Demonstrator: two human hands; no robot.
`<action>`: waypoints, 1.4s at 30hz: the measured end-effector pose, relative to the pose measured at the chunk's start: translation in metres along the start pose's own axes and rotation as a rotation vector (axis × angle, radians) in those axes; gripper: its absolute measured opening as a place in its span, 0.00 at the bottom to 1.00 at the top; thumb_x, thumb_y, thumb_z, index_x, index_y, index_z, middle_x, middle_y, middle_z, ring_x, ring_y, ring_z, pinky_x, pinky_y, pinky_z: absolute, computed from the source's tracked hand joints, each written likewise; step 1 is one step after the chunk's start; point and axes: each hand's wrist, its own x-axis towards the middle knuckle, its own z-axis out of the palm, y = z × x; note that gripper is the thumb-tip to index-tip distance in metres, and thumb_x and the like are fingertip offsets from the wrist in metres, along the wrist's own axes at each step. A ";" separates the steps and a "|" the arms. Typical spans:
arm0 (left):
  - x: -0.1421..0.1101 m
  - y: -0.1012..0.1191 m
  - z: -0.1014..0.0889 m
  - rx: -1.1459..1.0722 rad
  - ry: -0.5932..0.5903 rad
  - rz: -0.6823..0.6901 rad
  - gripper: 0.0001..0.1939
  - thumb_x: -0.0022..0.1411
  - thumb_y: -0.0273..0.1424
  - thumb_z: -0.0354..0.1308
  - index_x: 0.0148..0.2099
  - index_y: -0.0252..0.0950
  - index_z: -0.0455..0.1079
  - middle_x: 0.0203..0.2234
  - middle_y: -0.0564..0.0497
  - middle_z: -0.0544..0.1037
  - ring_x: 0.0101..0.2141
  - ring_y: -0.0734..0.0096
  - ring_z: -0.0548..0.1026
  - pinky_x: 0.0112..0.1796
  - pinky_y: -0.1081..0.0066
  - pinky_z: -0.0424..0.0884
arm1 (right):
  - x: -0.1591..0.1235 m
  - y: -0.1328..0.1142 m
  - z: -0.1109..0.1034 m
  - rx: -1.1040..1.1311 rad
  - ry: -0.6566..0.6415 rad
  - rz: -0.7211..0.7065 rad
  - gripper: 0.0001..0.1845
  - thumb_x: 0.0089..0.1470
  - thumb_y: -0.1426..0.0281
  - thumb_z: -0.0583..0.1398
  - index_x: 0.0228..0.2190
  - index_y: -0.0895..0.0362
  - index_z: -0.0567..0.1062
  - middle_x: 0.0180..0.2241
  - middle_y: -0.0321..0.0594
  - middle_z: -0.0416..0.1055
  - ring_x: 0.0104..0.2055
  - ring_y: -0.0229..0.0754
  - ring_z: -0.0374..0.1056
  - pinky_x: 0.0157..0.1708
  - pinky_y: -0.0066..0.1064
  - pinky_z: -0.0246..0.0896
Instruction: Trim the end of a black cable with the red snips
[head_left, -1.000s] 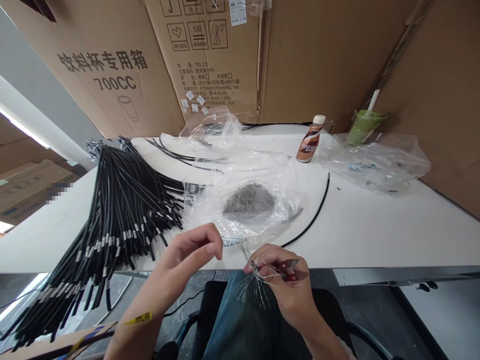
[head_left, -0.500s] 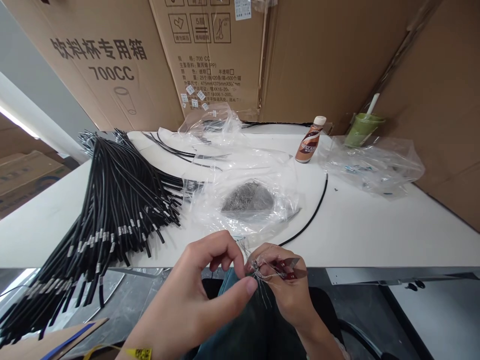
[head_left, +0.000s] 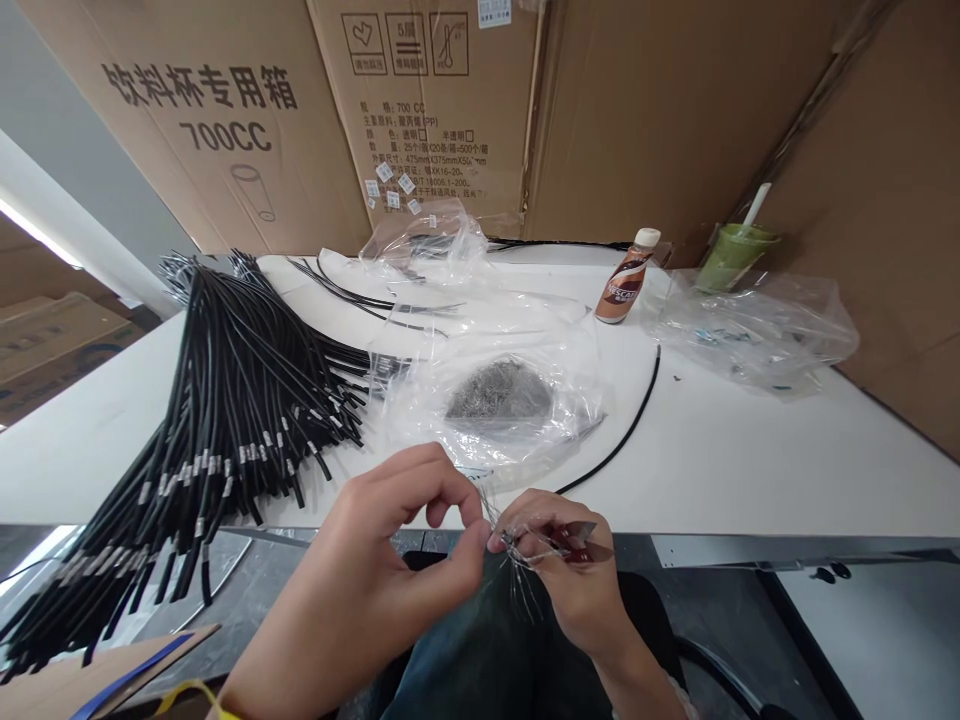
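The right hand (head_left: 577, 590) hangs just off the near edge of the white table (head_left: 750, 450), over the person's lap, and it is clenched around a small bunch of thin silvery wires (head_left: 517, 560) together with a red-handled tool (head_left: 574, 540). The wires fan out from the pinch, some upward toward the table edge and some downward over the dark trousers. The tool's metal tip juts out to the right of the fingers.

The left hand (head_left: 390, 560) sits just to the left of that pinch, fingers curled, thumb and forefinger closed on the wire ends where they leave the right hand. The 2 hands touch or nearly touch at that spot; I cannot tell which.

Just beyond the grip, on the table, lies a clear plastic bag (head_left: 495, 400) with a grey heap of the same fine wire inside. A single black cable (head_left: 630, 430) curves away up and to the right of the hands. Well to the left of the grip spreads a thick bundle of black cables (head_left: 232, 400) with pale bands. Far behind, near the cardboard boxes (head_left: 420, 110), stand a brown drink bottle (head_left: 626, 282) and a green cup (head_left: 731, 255), with another crumpled plastic bag (head_left: 757, 325) beside them.
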 end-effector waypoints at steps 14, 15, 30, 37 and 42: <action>0.003 -0.001 0.002 0.180 0.112 0.175 0.07 0.60 0.24 0.58 0.31 0.41 0.68 0.25 0.57 0.69 0.27 0.76 0.67 0.30 0.76 0.63 | -0.001 -0.001 0.001 0.120 -0.015 0.031 0.09 0.59 0.68 0.63 0.27 0.56 0.78 0.25 0.38 0.73 0.28 0.36 0.70 0.29 0.23 0.68; 0.004 -0.002 0.002 0.164 0.119 0.164 0.07 0.60 0.24 0.58 0.31 0.41 0.68 0.25 0.57 0.69 0.27 0.76 0.67 0.30 0.75 0.63 | -0.002 0.000 0.001 0.125 -0.012 0.030 0.09 0.59 0.68 0.63 0.28 0.55 0.78 0.25 0.38 0.73 0.28 0.35 0.70 0.30 0.23 0.69; -0.018 -0.018 0.011 -0.396 -0.083 -0.308 0.12 0.61 0.43 0.60 0.33 0.44 0.78 0.23 0.51 0.69 0.26 0.70 0.65 0.28 0.70 0.59 | 0.002 0.008 0.003 0.144 0.026 -0.063 0.05 0.60 0.71 0.64 0.31 0.53 0.78 0.28 0.35 0.74 0.32 0.34 0.71 0.33 0.23 0.66; -0.010 -0.015 0.017 -0.500 -0.041 -0.318 0.06 0.54 0.39 0.66 0.30 0.43 0.79 0.21 0.54 0.62 0.23 0.74 0.59 0.24 0.73 0.55 | 0.000 0.009 0.005 0.118 0.022 -0.095 0.05 0.59 0.73 0.62 0.31 0.53 0.77 0.28 0.35 0.74 0.32 0.33 0.71 0.32 0.21 0.66; -0.009 -0.015 0.019 -0.541 -0.024 -0.339 0.03 0.53 0.35 0.68 0.29 0.44 0.79 0.20 0.55 0.61 0.22 0.76 0.58 0.23 0.75 0.54 | -0.001 0.009 0.005 0.085 0.013 -0.084 0.06 0.59 0.73 0.62 0.30 0.54 0.77 0.28 0.35 0.73 0.30 0.33 0.70 0.29 0.21 0.63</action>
